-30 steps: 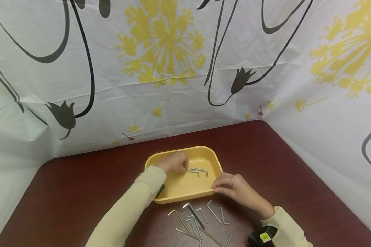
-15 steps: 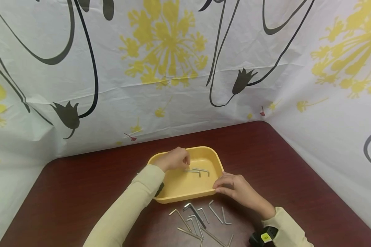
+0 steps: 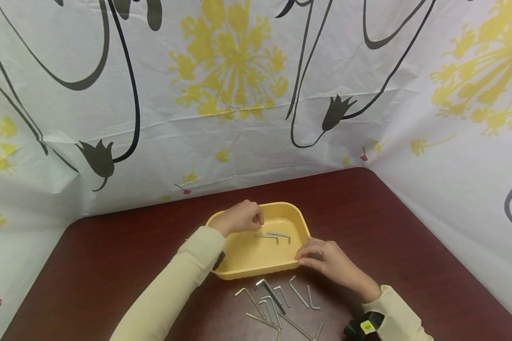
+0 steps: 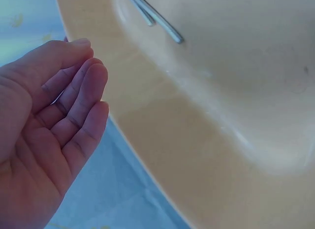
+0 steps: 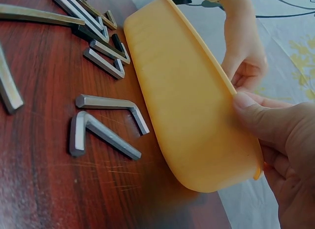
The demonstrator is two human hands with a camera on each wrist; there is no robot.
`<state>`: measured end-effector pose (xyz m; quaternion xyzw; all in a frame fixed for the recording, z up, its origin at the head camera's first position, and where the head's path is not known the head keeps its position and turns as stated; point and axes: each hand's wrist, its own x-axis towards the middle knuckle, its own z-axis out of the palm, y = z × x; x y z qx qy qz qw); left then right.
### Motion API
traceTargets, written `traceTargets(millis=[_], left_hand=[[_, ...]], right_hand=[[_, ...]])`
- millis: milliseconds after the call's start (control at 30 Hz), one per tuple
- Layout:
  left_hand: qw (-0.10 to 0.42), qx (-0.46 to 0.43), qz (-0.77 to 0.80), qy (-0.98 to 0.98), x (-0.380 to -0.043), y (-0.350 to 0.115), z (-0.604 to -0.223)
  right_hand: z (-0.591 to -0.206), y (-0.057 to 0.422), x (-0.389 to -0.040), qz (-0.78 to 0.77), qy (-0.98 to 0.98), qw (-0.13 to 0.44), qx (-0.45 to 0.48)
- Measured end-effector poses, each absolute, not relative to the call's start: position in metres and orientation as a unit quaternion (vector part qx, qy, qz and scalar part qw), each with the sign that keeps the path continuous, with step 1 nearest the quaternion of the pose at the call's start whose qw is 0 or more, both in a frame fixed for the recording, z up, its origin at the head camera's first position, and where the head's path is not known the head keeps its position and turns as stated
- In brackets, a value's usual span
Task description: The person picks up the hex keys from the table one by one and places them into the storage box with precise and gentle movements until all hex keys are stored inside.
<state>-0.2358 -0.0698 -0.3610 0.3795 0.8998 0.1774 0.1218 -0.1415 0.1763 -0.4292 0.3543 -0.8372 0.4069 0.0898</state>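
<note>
My left hand [image 3: 241, 217] hovers over the far left part of a yellow plastic tray [image 3: 247, 259]. In the left wrist view, that hand [image 4: 54, 106] has loosely curled fingers with nothing between them. Two L-shaped hex keys [image 4: 160, 19] lie side by side on the tray floor, just right of the left fingertips in the head view. At the tray's near right corner, my right hand [image 3: 330, 265] pinches the rim. The right wrist view shows the right thumb [image 5: 246, 102] on the outer side of the rim, fingers behind it.
Several more hex keys of different sizes lie loose on the dark red wooden table [image 3: 132, 251], in front of the tray. The largest hex key [image 3: 273, 297] is in the middle of this group. A patterned white cloth [image 3: 256, 161] hangs behind and along the sides.
My left hand has lifted slightly up and away from the hex keys, and its fingers have loosened. The right hand stays on the tray rim. The head view has shifted slightly.
</note>
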Motion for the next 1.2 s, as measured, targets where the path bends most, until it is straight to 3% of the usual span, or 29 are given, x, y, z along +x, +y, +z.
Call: traceTargets(millis=[633, 1200], left_hand=[[0.056, 0.433, 0.151, 0.887, -0.193, -0.069, -0.344], [0.070, 0.428, 0.156, 0.887, -0.158, -0.084, -0.352]], right_hand=[[-0.431, 0.176, -0.142, 0.398, -0.845, 0.089, 0.346], [-0.430, 0.175, -0.141, 0.386, -0.854, 0.090, 0.335]])
